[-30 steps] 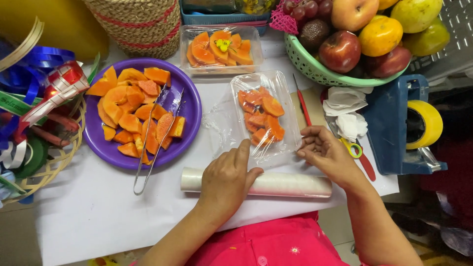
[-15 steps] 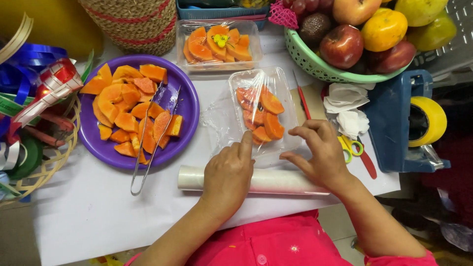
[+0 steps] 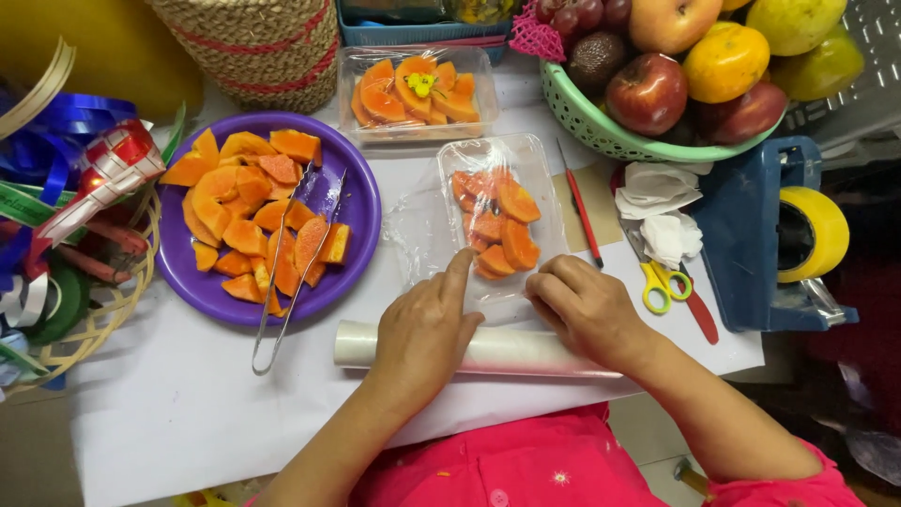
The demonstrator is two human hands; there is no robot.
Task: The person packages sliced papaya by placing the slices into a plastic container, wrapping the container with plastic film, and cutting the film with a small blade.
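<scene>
On the white counter [image 3: 188,413], I see my left hand [image 3: 422,333] and right hand [image 3: 587,310], fingers pressed flat on cling film over the clear plastic tray of orange papaya slices [image 3: 497,221], centre, just beyond the clear film roll [image 3: 507,352].

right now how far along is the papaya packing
Done: one clear tray at the back is filled, wrapped and topped with a small yellow flower. In hand: the left hand and right hand press cling film over a second tray of slices, the film roll just below. Left: many cut pieces sit on the purple plate with the tongs.
</scene>
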